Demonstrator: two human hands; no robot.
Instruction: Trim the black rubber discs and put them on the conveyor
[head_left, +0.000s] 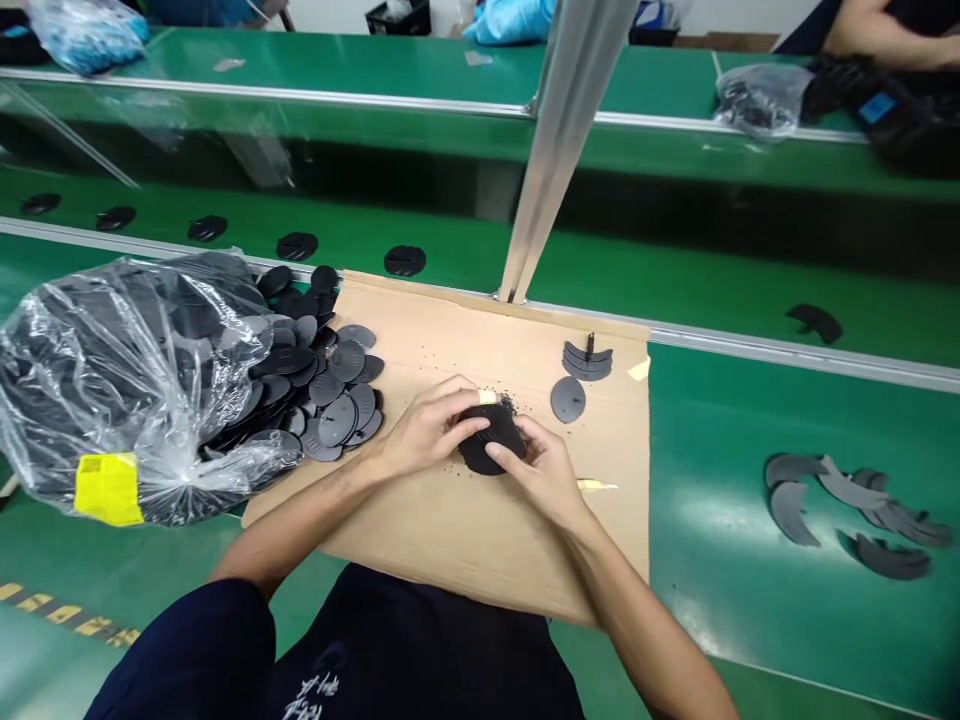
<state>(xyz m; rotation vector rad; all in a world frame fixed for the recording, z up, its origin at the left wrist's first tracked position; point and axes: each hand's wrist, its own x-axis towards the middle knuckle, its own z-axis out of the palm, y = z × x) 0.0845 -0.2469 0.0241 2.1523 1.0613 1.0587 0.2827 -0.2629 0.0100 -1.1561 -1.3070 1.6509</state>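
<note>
Both my left hand (pixel 427 428) and my right hand (pixel 541 472) grip a black rubbery disc (pixel 484 450), which is partly hidden by my fingers. Black crumbs lie around it on a cardboard sheet (pixel 465 530), and a strip of pale tape (pixel 487 397) wraps one left fingertip. To the left of my hands spreads a heap of dark grey perforated discs (pixel 334 390), spilling from a clear plastic bag (pixel 127 390) with a yellow label. A single grey disc (pixel 568 399) and a small stack of crescent pieces (pixel 587 362) rest on the cardboard beyond my right hand.
Loose grey crescent pieces (pixel 847 510) lie on the green bench to the right. Black discs (pixel 296 246) sit spaced along a farther green belt. A metal post (pixel 562 150) rises behind the cardboard. At the far right, a co-worker's arm (pixel 885 30) rests beyond a plastic bag (pixel 761 98).
</note>
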